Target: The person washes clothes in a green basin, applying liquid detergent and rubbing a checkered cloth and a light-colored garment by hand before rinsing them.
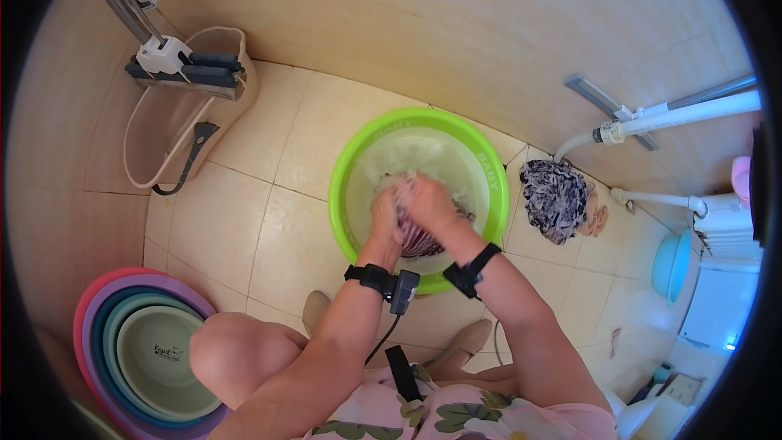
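A bright green round basin (343,236) stands on the floor in front of me, with water in it. Inside, partly under the water, lies a dark red and white striped cloth (419,243), bunched up. My left hand (386,218) and my right hand (432,205) are close together over it, both closed on the wet cloth. Blur and water hide some of the fingers and part of the cloth between them.
To the right, a crumpled dark patterned cloth (555,201) lies on the tiles near white pipes (684,114). A mop bucket (147,147) with a squeeze mop (187,72) stands at the far left. Nested basins (96,310) sit at the near left, beside my knee.
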Demonstrator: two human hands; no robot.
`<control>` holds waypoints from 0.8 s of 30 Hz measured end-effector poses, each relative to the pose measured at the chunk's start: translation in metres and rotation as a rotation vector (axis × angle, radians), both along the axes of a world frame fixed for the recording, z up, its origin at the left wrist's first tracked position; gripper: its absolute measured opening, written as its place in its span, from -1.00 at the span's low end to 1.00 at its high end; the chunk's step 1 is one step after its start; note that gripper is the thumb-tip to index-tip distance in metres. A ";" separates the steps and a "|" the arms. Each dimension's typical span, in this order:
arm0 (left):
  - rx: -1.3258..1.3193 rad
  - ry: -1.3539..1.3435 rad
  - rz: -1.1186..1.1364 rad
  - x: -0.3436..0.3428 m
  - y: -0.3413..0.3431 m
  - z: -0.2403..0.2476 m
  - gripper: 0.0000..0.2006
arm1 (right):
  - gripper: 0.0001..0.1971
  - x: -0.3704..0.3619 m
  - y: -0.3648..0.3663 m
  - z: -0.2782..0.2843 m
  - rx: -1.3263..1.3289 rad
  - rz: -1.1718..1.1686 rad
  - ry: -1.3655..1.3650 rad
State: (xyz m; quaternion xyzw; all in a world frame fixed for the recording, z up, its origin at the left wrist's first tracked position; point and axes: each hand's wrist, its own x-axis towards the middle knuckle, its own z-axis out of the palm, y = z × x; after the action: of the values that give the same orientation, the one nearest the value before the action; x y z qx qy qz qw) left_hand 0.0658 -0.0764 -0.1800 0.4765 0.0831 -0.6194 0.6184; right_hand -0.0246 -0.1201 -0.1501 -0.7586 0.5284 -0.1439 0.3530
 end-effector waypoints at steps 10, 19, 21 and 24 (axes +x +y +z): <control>0.227 -1.133 -0.636 0.032 0.002 -0.025 -0.45 | -0.35 -0.036 -0.015 -0.035 0.077 -0.167 0.252; 0.164 -0.273 -0.178 0.021 -0.013 -0.005 -0.46 | -0.28 -0.032 -0.022 -0.018 0.390 -0.058 -0.493; -0.115 0.263 -0.049 0.033 -0.010 0.018 -0.46 | -0.33 -0.010 -0.004 0.014 0.251 0.198 -0.540; 0.046 0.219 -0.034 0.033 0.002 0.052 -0.52 | -0.49 0.011 0.029 0.081 0.061 0.407 -0.330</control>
State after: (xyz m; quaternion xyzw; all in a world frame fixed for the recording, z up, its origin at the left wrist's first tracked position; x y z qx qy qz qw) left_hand 0.0986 -0.0748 -0.1279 0.4216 0.1564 -0.6760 0.5839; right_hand -0.0139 -0.0910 -0.0687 -0.8045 0.3043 -0.1756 0.4789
